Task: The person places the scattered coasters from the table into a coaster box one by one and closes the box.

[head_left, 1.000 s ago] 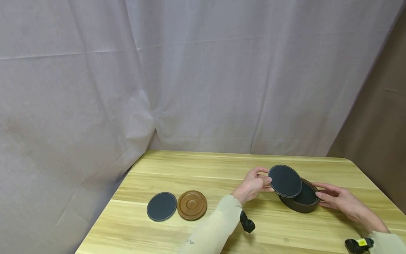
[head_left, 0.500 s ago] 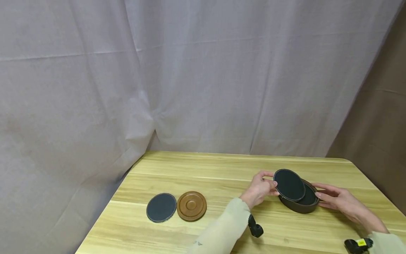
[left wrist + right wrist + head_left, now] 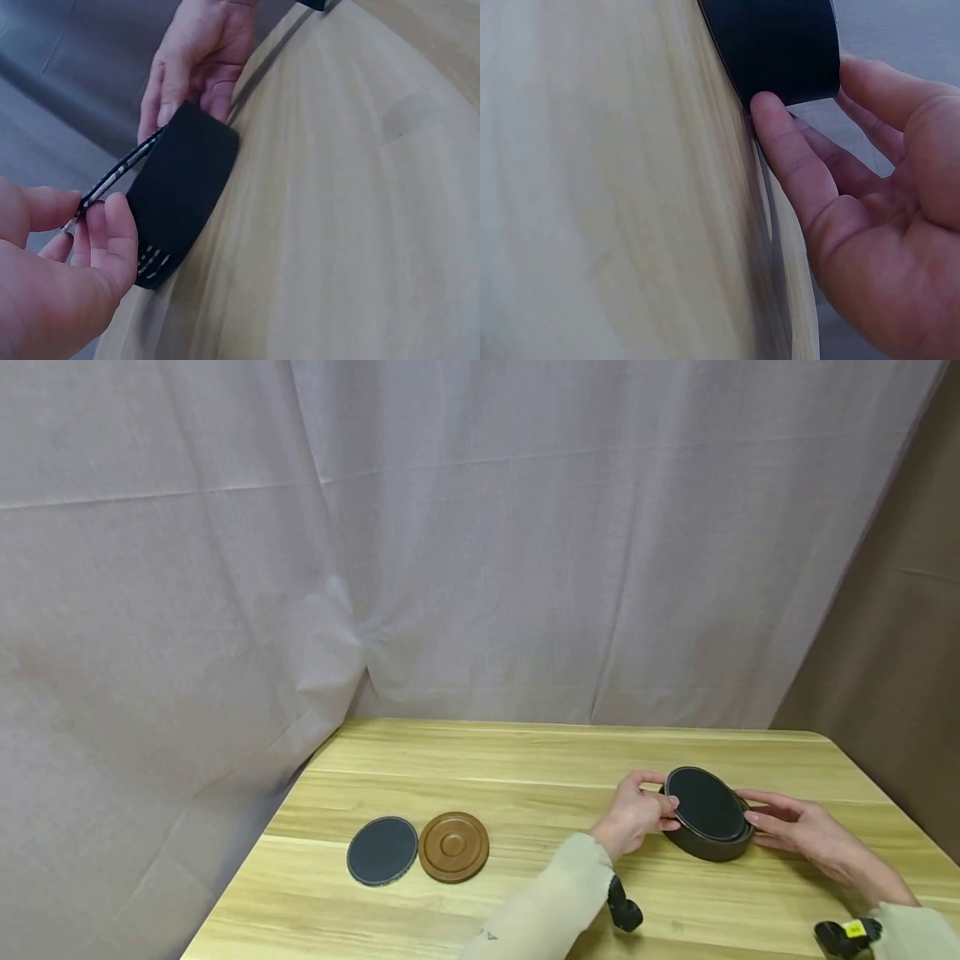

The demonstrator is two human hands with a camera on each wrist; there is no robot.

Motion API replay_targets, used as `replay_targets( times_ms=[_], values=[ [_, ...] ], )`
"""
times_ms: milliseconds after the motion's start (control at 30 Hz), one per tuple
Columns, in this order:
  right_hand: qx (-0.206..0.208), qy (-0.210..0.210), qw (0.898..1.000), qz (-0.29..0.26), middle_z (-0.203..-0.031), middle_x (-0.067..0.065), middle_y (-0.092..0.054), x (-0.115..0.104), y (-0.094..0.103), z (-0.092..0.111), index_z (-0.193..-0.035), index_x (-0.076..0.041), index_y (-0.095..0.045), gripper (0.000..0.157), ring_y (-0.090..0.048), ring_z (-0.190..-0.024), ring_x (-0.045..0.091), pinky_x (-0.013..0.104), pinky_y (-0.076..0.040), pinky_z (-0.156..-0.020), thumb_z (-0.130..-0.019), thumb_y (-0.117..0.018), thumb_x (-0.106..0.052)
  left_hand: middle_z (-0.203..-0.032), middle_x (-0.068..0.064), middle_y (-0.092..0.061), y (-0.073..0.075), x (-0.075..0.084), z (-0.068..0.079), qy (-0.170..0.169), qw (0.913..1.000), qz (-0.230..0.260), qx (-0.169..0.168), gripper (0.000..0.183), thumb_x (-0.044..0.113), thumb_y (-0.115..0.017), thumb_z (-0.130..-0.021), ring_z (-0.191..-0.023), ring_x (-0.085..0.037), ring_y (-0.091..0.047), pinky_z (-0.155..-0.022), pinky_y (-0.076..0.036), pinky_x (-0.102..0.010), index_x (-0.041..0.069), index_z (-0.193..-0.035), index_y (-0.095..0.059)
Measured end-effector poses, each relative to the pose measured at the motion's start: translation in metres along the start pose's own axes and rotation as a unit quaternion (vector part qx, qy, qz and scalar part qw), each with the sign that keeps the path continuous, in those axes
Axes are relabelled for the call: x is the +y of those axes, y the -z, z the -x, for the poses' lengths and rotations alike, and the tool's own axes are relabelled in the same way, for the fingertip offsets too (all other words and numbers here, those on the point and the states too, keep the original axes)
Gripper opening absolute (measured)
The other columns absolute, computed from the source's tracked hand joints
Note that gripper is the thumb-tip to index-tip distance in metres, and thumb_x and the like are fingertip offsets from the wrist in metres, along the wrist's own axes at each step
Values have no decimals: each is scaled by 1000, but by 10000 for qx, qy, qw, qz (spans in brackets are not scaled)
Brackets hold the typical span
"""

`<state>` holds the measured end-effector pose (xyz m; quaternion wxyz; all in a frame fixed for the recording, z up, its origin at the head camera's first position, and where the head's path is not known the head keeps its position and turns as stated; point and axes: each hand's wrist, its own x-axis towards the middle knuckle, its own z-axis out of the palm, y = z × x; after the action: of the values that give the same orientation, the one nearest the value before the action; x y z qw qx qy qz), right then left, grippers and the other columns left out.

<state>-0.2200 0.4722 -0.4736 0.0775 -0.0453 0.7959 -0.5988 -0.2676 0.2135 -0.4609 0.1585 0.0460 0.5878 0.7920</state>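
My left hand (image 3: 636, 814) pinches the left edge of a black round coaster (image 3: 705, 803) with pale stitching. The coaster lies tilted over the mouth of a low, round, dark coaster holder (image 3: 707, 847). In the left wrist view, the coaster's edge (image 3: 120, 171) stands at an angle above the holder's side wall (image 3: 187, 172), where a stack of pale-edged layers shows through a slot. My right hand (image 3: 806, 835) grips the holder's right side, thumb at the rim. From the right wrist view, its fingers (image 3: 795, 154) reach round the dark wall. The holder's inside is mostly hidden by the coaster.
To the left on the wooden table (image 3: 525, 768) lie a second black round coaster (image 3: 382, 851) and a brown wooden disc (image 3: 453, 847) with ringed grooves, side by side. Grey curtain (image 3: 480, 543) hangs behind the table, with a brown one (image 3: 900, 635) on the right.
My left hand has moved right and slightly down with the coaster, which now covers most of the holder's mouth. My right hand and the holder have stayed in place.
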Motion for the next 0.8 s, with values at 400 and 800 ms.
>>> replay_targets(
  times_ms=[400, 800],
  values=[
    [-3, -22, 10000, -36, -108, -26, -62, 2, 1, 0, -139, -23, -55, 41, -66, -99, 1, 27, -58, -84, -99, -58, -14, -72, -4, -61, -6, -2, 3, -40, 9984, -530, 170, 36, -14, -67, -81, -61, -13, -60, -48, -51, -22, 16, -102, -63],
    [78, -113, 9997, 197, -109, -29, -58, 1, -1, -1, -145, -10, -47, 48, -66, -99, 0, 28, -58, -84, -100, -58, -16, -69, 1, -56, 1, 1, 8, -179, 9840, -1768, 150, 33, -1, -75, -83, -57, -13, -56, -62, -59, -39, 14, -109, -65]
  ],
)
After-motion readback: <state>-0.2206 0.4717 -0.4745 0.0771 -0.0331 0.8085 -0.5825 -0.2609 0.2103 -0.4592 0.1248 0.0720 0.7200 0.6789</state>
